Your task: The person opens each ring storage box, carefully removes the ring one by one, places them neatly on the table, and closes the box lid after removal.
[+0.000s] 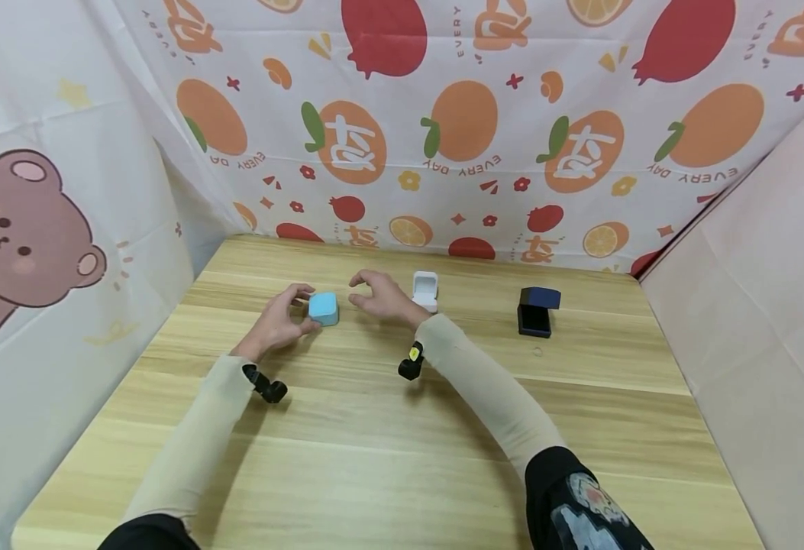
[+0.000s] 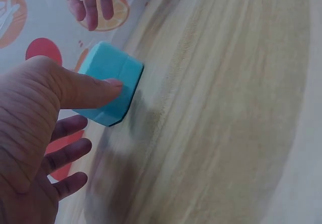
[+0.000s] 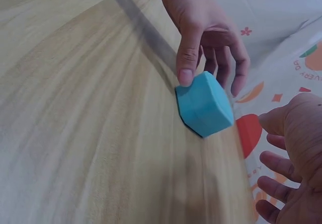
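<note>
A small light-blue box with rounded corners (image 1: 323, 308) sits closed on the wooden table. My left hand (image 1: 279, 322) is at its left side, the thumb (image 2: 98, 90) touching its near face. The other left fingers (image 3: 240, 65) are bent loosely behind the box, and contact there is unclear. To the right of the box, my right hand (image 1: 386, 298) hovers apart from it, holding nothing, its fingers (image 3: 279, 166) loosely bent. Behind the right wrist stands a small white box (image 1: 425, 287) with its lid raised, partly covered by the wrist.
A dark blue box (image 1: 535, 321) with a raised lid stands farther right on the table (image 1: 374, 458). A small ring (image 1: 537, 351) lies in front of it. Printed cloth (image 1: 402, 183) hangs behind the table's back edge, and cloth covers both sides.
</note>
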{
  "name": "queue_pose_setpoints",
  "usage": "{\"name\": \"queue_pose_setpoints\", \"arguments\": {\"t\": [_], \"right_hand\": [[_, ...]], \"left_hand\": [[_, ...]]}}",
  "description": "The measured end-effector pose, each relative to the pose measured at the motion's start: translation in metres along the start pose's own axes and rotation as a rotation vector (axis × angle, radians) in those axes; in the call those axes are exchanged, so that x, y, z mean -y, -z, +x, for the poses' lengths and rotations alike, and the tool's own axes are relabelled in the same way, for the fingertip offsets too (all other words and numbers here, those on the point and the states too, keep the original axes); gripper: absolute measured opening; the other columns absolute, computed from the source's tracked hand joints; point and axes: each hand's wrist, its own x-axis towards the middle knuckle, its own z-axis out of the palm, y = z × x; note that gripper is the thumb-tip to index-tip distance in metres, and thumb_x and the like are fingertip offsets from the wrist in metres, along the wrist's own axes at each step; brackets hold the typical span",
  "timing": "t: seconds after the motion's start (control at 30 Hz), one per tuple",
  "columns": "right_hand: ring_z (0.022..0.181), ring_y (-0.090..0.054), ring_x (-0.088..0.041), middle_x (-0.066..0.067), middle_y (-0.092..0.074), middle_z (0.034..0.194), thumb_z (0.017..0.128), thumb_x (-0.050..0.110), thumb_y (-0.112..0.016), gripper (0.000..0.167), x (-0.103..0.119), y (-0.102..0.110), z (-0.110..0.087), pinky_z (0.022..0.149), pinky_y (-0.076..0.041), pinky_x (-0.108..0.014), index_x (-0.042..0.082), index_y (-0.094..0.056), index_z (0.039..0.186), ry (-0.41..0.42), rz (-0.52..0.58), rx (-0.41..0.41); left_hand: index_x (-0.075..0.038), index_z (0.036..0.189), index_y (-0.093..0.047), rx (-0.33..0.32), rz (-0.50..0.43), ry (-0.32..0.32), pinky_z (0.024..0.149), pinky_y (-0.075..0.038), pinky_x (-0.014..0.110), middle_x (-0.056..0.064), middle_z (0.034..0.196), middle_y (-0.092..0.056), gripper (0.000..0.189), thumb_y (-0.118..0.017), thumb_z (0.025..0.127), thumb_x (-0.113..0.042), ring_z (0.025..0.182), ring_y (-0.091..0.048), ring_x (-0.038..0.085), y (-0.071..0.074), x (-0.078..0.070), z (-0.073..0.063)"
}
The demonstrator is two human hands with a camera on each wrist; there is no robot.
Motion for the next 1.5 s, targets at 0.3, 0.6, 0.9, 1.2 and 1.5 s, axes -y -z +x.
{"name": "queue_pose_setpoints", "arguments": {"t": [0.3, 0.6, 0.9, 1.2, 1.5], "right_hand": [[0.140, -0.050, -0.034, -0.011, -0.061, 0.141, 0.101, 0.019, -0.062, 0.039, 0.006, -0.006, 0.001, 0.116, -0.041, -0.043, 0.001, -0.057, 0.135, 0.005, 0.036, 0.016], [0.139, -0.051, -0.033, -0.012, -0.061, 0.140, 0.100, 0.017, -0.063, 0.039, 0.008, -0.019, 0.002, 0.116, -0.042, -0.042, 0.001, -0.057, 0.135, 0.010, 0.021, 0.029], [0.140, -0.052, -0.027, -0.012, -0.061, 0.142, 0.098, 0.017, -0.067, 0.040, 0.010, -0.034, 0.002, 0.117, -0.041, -0.042, 0.003, -0.056, 0.134, 0.023, 0.028, 0.040], [0.140, -0.051, -0.028, -0.012, -0.058, 0.145, 0.097, 0.015, -0.068, 0.045, 0.013, -0.046, 0.005, 0.118, -0.041, -0.038, 0.004, -0.052, 0.139, 0.035, 0.011, 0.050], [0.140, -0.049, -0.024, -0.009, -0.055, 0.147, 0.098, 0.016, -0.067, 0.048, 0.013, -0.048, 0.005, 0.118, -0.040, -0.037, 0.006, -0.048, 0.141, 0.040, -0.027, 0.045]], "left_hand": [[-0.004, 0.144, -0.044, -0.005, -0.008, -0.009, 0.110, -0.038, 0.064, 0.026, 0.141, -0.054, 0.066, -0.078, 0.087, -0.004, 0.128, -0.053, 0.047, -0.004, 0.001, -0.002], [-0.005, 0.145, -0.044, -0.010, -0.031, -0.013, 0.111, -0.038, 0.062, 0.024, 0.140, -0.055, 0.067, -0.078, 0.087, -0.005, 0.128, -0.052, 0.043, -0.009, 0.002, -0.004], [-0.004, 0.145, -0.043, -0.029, -0.039, -0.030, 0.111, -0.037, 0.061, 0.024, 0.141, -0.055, 0.067, -0.078, 0.088, -0.005, 0.128, -0.051, 0.043, -0.012, 0.009, -0.004], [-0.002, 0.145, -0.044, -0.051, -0.059, -0.029, 0.112, -0.038, 0.060, 0.026, 0.141, -0.054, 0.067, -0.078, 0.087, -0.004, 0.131, -0.050, 0.044, -0.014, 0.010, -0.005], [-0.002, 0.146, -0.043, -0.051, -0.077, -0.029, 0.115, -0.035, 0.060, 0.027, 0.146, -0.051, 0.067, -0.077, 0.088, -0.005, 0.137, -0.048, 0.045, -0.014, 0.009, -0.002]]}}
